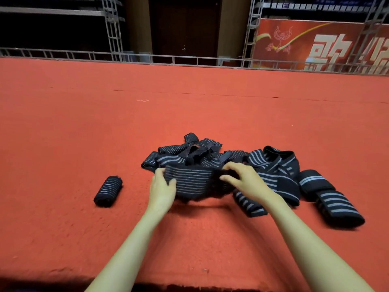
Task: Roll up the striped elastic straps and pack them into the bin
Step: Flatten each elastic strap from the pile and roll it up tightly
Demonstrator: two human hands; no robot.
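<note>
Both hands lift one striped elastic strap (195, 183) at the near edge of the heap (212, 154): the left hand (162, 187) grips its left end, the right hand (242, 179) pinches its right end, likely stretching it flat for rolling. A finished roll (108, 191) lies apart to the left on the red carpet (189, 106); no bin shows.

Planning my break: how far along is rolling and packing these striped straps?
Early. One rolled strap lies apart on the red carpet. The left hand and right hand grip a second strap between them. The pile behind looks mostly loose, and no bin is in view, so nothing shows as packed.
</note>
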